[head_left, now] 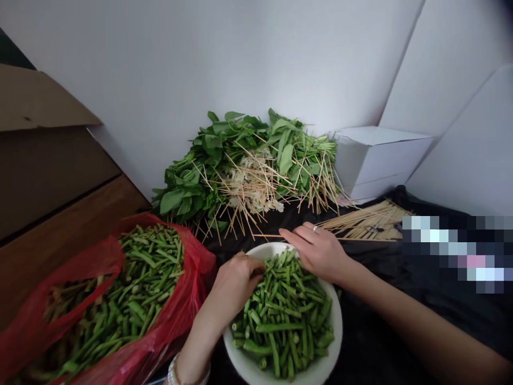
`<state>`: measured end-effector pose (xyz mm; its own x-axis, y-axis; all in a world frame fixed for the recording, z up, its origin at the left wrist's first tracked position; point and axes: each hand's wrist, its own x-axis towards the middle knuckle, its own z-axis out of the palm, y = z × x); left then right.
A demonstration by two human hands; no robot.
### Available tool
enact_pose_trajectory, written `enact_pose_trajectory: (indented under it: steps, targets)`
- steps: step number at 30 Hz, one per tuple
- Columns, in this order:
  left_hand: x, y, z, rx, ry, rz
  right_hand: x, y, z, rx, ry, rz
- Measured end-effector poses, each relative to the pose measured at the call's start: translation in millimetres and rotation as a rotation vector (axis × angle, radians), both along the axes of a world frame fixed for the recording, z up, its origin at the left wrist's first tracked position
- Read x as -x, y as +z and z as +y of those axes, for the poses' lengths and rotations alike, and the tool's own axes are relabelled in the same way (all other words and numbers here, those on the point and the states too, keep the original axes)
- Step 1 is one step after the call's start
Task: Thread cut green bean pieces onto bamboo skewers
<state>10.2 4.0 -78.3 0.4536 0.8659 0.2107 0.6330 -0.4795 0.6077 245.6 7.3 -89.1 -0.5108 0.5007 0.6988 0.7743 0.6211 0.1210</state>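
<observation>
A white bowl (339, 334) full of cut green bean pieces (288, 315) stands in front of me. My right hand (315, 248), with a ring on one finger, is closed over the bowl's far right edge. It pinches a thin bamboo skewer (266, 236), whose end points left past the fingertips. Over the left side of the bowl, my left hand (239, 280) is curled shut beside the beans. Its fingertips are turned away, so what they hold is hidden.
A red plastic bag (200, 262) of cut beans lies open at left. Behind the bowl are leafy greens (188, 176) and pale skewered pieces (256, 176). Loose bamboo skewers (368, 222) lie at right, near a white box (380, 160). A cardboard box (48, 160) stands far left.
</observation>
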Motion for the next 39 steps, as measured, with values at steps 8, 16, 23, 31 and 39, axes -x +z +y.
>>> enact_pose_trajectory:
  steps: [8,16,23,31,39]
  targets:
    - [-7.5,2.9,9.1,0.47,0.208,-0.804,-6.3,-3.1,-8.6,-0.086,-0.013,0.048]
    - [-0.8,3.9,13.9,0.774,0.234,-1.263,-4.4,-3.8,-13.4,-0.121,0.009,-0.008]
    - [-2.8,5.4,12.5,0.801,0.234,-1.281,-3.7,-6.4,-13.3,-0.116,-0.018,-0.028]
    - [-3.1,1.8,13.3,0.794,0.22,-1.278,-3.8,-8.0,-14.3,-0.112,-0.023,-0.038]
    - [-3.7,-2.2,14.5,0.75,0.255,-1.246,-2.8,-11.2,-16.0,-0.052,-0.004,-0.038]
